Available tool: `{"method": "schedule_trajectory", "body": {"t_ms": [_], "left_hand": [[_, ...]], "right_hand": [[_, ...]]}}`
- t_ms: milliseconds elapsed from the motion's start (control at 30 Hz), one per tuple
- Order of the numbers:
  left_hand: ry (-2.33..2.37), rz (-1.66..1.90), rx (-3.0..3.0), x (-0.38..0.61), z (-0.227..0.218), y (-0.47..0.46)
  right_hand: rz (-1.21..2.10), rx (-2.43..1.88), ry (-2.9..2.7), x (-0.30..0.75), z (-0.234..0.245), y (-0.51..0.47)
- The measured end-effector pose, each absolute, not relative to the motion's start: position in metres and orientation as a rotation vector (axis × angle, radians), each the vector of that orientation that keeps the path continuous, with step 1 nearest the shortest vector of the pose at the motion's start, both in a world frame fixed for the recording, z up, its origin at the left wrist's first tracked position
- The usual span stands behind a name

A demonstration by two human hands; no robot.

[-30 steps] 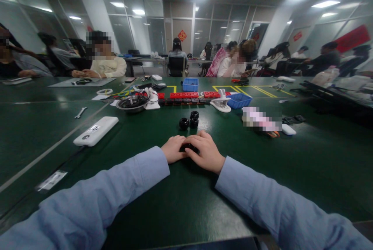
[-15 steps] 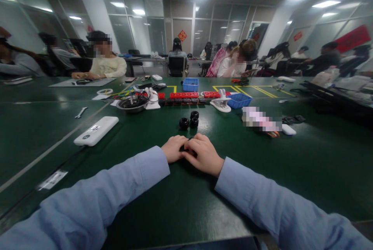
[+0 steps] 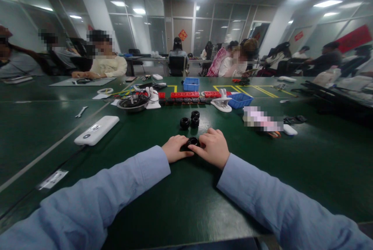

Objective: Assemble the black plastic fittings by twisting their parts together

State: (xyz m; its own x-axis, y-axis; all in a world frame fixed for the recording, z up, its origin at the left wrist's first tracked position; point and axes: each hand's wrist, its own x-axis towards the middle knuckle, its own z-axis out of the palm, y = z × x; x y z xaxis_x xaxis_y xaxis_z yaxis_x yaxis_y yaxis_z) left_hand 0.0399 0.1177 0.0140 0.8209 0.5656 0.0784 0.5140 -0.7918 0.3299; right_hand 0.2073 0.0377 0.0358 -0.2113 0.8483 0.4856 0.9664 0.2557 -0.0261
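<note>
A small black ring-shaped part [image 3: 193,141] sits on the green table [image 3: 163,203] between my two hands. My left hand [image 3: 174,148] curls round its left side, fingers closed against it. My right hand [image 3: 214,147] pinches its right side with thumb and fingertips. Just beyond the hands stand three more black ring parts [image 3: 190,121] in a small cluster, untouched.
A white flat device [image 3: 96,130] lies to the left, a wrench [image 3: 81,112] further left. Behind are a dark bowl with cables [image 3: 133,103], red strips [image 3: 184,95], two blue bins [image 3: 190,84], a white clip [image 3: 221,103]. People sit around the far tables.
My right hand has slid to the right off the black ring, which was covered and now shows between my hands. My left hand has hardly moved.
</note>
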Motion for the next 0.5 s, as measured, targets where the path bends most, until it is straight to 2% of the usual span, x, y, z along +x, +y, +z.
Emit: {"method": "schedule_trajectory", "body": {"t_ms": [500], "left_hand": [[0.828, 0.269, 2.697, 0.0401, 0.0132, 0.1177]], "right_hand": [[-0.249, -1.821, -2.18, 0.2012, 0.0403, 0.0345]]}}
